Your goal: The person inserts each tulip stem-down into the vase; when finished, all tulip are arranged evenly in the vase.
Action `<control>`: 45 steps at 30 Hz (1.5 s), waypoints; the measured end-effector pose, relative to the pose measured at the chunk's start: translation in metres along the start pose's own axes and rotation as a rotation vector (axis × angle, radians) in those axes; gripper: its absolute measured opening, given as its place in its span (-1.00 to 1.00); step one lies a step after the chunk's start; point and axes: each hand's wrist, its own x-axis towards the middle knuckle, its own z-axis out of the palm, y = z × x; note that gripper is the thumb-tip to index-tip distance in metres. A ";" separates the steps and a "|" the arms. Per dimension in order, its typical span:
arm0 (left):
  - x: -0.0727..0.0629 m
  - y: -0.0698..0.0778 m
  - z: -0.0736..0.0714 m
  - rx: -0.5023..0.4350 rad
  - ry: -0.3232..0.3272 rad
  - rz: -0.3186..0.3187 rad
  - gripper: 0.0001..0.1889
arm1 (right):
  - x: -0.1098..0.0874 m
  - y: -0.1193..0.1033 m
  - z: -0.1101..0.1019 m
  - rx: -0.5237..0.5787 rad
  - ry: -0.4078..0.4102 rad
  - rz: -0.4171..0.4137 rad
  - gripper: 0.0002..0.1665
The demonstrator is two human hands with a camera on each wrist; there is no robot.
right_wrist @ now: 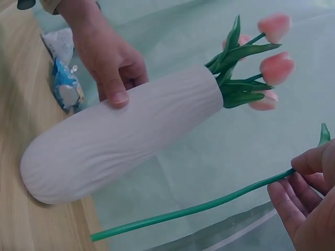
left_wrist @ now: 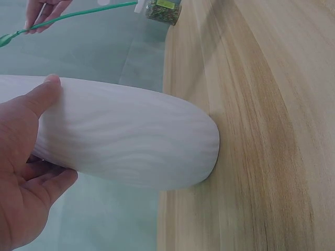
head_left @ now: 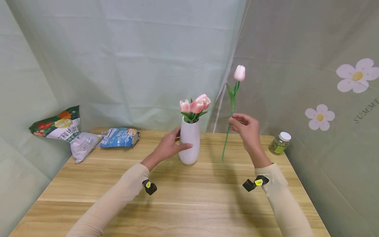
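A white ridged vase [head_left: 189, 144] stands upright on the wooden table, with several pink tulips [head_left: 196, 104] and their green leaves showing above its rim. My left hand [head_left: 169, 144] holds the vase from its left side, thumb across the front, as the left wrist view [left_wrist: 26, 157] also shows. To the right of the vase, my right hand [head_left: 246, 130] pinches a single tulip [head_left: 232, 102] by the middle of its green stem. That flower is upright, its pale pink bloom on top and the bare stem end hanging below the fingers. In the right wrist view the stem [right_wrist: 193, 209] is apart from the vase.
At the table's back left lie a blue snack bag [head_left: 119, 137], a white pouch [head_left: 84, 144] and a green floral-printed bag [head_left: 60, 125]. A clear jar with a white lid [head_left: 279, 143] stands at the back right edge. Cloth curtains [head_left: 148, 65] hang behind the table [head_left: 189, 204].
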 end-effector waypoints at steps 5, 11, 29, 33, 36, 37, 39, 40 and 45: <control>0.000 0.001 -0.001 0.000 0.002 0.006 -0.13 | 0.005 -0.006 0.001 0.050 0.016 -0.028 -0.77; 0.000 0.001 -0.001 0.004 0.006 0.011 -0.14 | 0.009 -0.013 0.002 0.093 0.058 -0.070 -0.70; 0.000 0.003 -0.001 0.006 0.003 0.001 -0.13 | 0.024 -0.045 0.013 0.263 0.098 -0.218 -0.59; 0.000 0.002 -0.001 0.006 0.004 0.001 -0.12 | 0.028 -0.053 0.018 0.297 0.116 -0.241 -0.64; 0.001 0.002 0.000 0.007 0.004 0.003 -0.12 | 0.033 -0.058 0.021 0.331 0.136 -0.263 -0.72; 0.000 0.002 0.000 0.007 0.004 0.003 -0.11 | 0.034 -0.060 0.022 0.341 0.142 -0.272 -0.72; 0.001 0.003 0.000 0.008 0.005 0.001 -0.12 | 0.036 -0.063 0.024 0.357 0.154 -0.288 -0.76; 0.000 0.003 0.000 0.008 0.005 0.000 -0.12 | 0.038 -0.065 0.025 0.361 0.158 -0.296 -0.76; 0.000 0.005 -0.001 0.007 0.005 -0.002 -0.13 | 0.041 -0.071 0.029 0.384 0.170 -0.313 -0.77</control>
